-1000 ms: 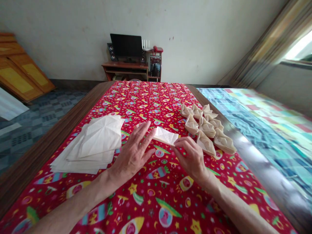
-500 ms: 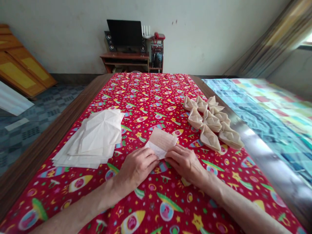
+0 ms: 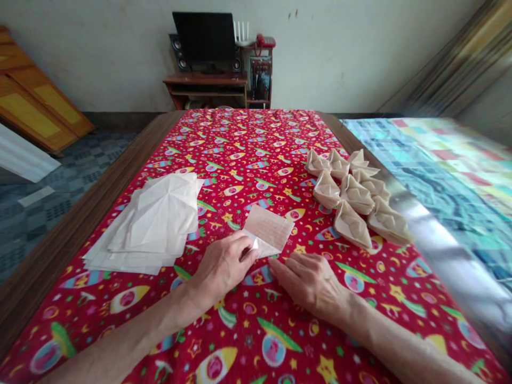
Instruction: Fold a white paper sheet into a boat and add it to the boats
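Note:
A folded sheet of paper (image 3: 270, 229), beige with a whitish flap on its near side, lies on the red patterned cloth in front of me. My left hand (image 3: 228, 261) is closed on its near left corner, thumb against fingers, and a bit of the flap there is lifted. Just off the near right edge rests my right hand (image 3: 312, 280), holding nothing. Its index finger reaches toward the paper while the other fingers bend loosely. A stack of creased white paper sheets (image 3: 160, 218) is to the left. Several folded paper boats (image 3: 352, 226) stand grouped on the right.
The red cloth (image 3: 248, 144) with rockets covers a brown wooden table (image 3: 44, 261). Beyond it, a desk (image 3: 206, 78) carries a black monitor (image 3: 205, 40), speakers and a red telephone (image 3: 265, 41). A patterned bed cover (image 3: 424, 176) lies at right, a wooden cabinet (image 3: 36, 98) at left.
My right hand has let go of the paper and slid slightly right and toward me. My left hand keeps its corner, now with the flap raised there. The camera view has tilted down a little.

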Action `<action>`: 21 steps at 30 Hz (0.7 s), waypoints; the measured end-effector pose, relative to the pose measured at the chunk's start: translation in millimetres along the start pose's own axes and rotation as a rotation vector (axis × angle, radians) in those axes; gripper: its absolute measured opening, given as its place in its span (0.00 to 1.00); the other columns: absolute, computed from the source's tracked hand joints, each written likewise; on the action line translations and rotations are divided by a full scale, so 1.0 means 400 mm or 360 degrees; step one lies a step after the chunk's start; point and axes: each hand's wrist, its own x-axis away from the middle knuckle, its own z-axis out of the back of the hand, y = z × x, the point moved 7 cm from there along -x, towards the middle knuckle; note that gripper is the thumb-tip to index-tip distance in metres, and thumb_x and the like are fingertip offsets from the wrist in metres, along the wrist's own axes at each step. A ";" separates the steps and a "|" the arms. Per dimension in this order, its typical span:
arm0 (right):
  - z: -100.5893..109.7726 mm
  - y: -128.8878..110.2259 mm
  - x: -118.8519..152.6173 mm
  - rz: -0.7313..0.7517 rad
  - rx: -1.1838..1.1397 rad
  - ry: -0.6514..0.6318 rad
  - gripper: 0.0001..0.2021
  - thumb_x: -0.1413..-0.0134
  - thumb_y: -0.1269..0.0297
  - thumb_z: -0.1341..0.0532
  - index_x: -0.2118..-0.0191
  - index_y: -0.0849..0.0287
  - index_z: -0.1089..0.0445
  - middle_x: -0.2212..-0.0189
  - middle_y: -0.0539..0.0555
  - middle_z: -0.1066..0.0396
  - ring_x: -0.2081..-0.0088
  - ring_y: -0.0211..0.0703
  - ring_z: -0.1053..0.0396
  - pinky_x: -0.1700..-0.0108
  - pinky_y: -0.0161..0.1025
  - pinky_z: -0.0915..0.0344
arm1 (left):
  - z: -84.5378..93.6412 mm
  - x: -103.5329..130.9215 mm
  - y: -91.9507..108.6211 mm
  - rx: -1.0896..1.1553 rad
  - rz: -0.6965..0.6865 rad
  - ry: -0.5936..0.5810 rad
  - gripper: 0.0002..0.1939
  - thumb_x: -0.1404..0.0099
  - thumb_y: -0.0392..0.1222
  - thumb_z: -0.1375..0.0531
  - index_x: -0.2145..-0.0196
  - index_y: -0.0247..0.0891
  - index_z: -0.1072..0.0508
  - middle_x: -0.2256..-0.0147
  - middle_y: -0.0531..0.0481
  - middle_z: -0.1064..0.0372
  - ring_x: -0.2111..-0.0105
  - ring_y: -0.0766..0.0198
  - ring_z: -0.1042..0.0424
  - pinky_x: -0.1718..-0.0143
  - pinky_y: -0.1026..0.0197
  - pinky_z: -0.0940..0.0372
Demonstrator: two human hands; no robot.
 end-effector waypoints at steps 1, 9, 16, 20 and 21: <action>0.001 0.001 0.000 -0.0010 0.0012 0.0010 0.10 0.38 0.73 0.49 0.59 0.67 0.31 0.80 0.49 0.36 0.78 0.35 0.41 0.77 0.36 0.49 | 0.000 -0.002 0.000 0.0016 -0.0002 -0.0006 0.12 0.36 0.39 0.45 0.77 0.37 0.37 0.74 0.55 0.38 0.76 0.70 0.40 0.73 0.66 0.46; -0.013 0.018 0.005 -0.0108 0.0114 -0.0053 0.12 0.38 0.73 0.49 0.53 0.69 0.33 0.79 0.51 0.33 0.78 0.36 0.38 0.78 0.36 0.47 | 0.001 -0.008 -0.007 0.0051 0.0003 -0.0017 0.12 0.37 0.38 0.43 0.77 0.37 0.37 0.75 0.56 0.40 0.77 0.70 0.42 0.74 0.66 0.47; -0.029 0.029 0.012 -0.0178 0.0117 -0.0079 0.13 0.40 0.72 0.47 0.52 0.69 0.33 0.79 0.50 0.33 0.78 0.37 0.36 0.80 0.36 0.46 | -0.002 -0.009 -0.010 0.0088 0.0028 -0.0028 0.12 0.37 0.38 0.43 0.78 0.37 0.37 0.76 0.56 0.40 0.79 0.72 0.42 0.75 0.66 0.46; -0.031 0.032 0.014 -0.0208 0.0086 -0.0081 0.13 0.40 0.72 0.48 0.51 0.68 0.33 0.79 0.50 0.32 0.78 0.36 0.36 0.79 0.35 0.45 | 0.003 -0.011 -0.011 0.0083 -0.0007 0.0003 0.11 0.38 0.38 0.42 0.77 0.37 0.36 0.76 0.56 0.40 0.79 0.72 0.41 0.75 0.66 0.46; -0.030 0.032 0.014 -0.0212 0.0079 -0.0079 0.13 0.39 0.72 0.48 0.52 0.68 0.33 0.79 0.51 0.32 0.78 0.36 0.36 0.79 0.35 0.45 | 0.003 -0.011 -0.013 0.0089 -0.0019 0.0006 0.11 0.38 0.38 0.42 0.77 0.37 0.36 0.76 0.56 0.40 0.78 0.72 0.41 0.75 0.67 0.45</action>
